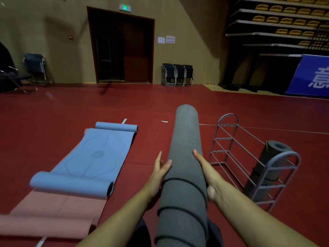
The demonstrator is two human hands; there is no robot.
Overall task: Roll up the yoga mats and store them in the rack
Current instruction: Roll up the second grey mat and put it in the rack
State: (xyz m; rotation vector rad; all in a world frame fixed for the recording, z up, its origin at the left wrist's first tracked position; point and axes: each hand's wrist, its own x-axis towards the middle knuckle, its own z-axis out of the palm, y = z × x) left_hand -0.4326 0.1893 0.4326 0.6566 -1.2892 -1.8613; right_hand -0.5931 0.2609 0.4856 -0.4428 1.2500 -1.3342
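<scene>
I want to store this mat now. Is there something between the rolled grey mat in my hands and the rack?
Nothing visible: bare red floor separates the grey rolled mat from the wire rack, which already holds another grey mat.

**My arms and what I wear**

Both of my forearms are bare from the bottom edge of the view up to the wrists; no sleeve shows on either one. My left grip [161, 172] and right grip [204, 168] are bare as well, with no glove, ring, watch or band to be seen. The fingers are slim, with short, plain nails. Low between my forearms there is some dark clothing, too dim for me to tell its colour or cut.
</scene>
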